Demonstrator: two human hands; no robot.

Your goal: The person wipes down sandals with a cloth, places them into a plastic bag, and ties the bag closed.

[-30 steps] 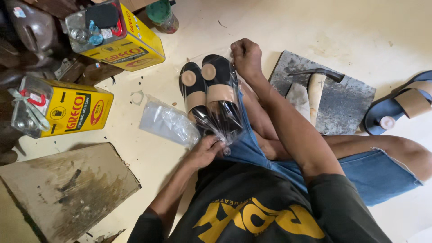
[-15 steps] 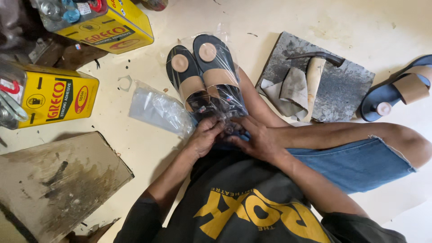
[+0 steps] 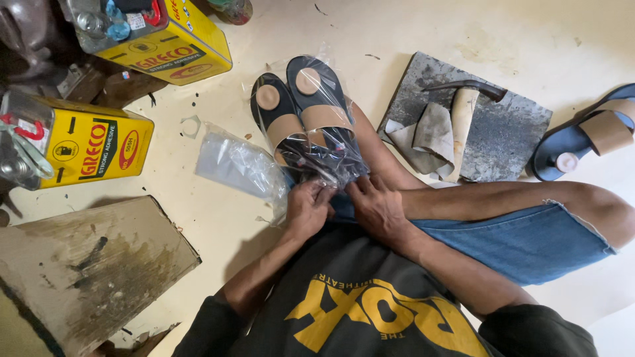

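Observation:
A pair of dark sandals (image 3: 301, 109) with tan straps lies inside a clear plastic bag (image 3: 331, 155) across my lap and leg. My left hand (image 3: 305, 210) and my right hand (image 3: 376, 206) are side by side at the near end of that bag, fingers pinching the bunched plastic. The sandals' heel ends are hidden under the gathered film and my fingers. A second, empty-looking clear bag (image 3: 238, 165) lies on the floor just left of my left hand.
Two yellow adhesive tins (image 3: 99, 142) (image 3: 178, 46) stand at the left. A grey stone slab (image 3: 489, 129) with a hammer (image 3: 463, 109) and a cloth lies at the right, a loose sandal (image 3: 585, 139) beyond it. A dirty board (image 3: 86, 264) sits at lower left.
My right hand has come back from the sandals' far end to the near end of the bag, beside my left hand. The view has shifted slightly.

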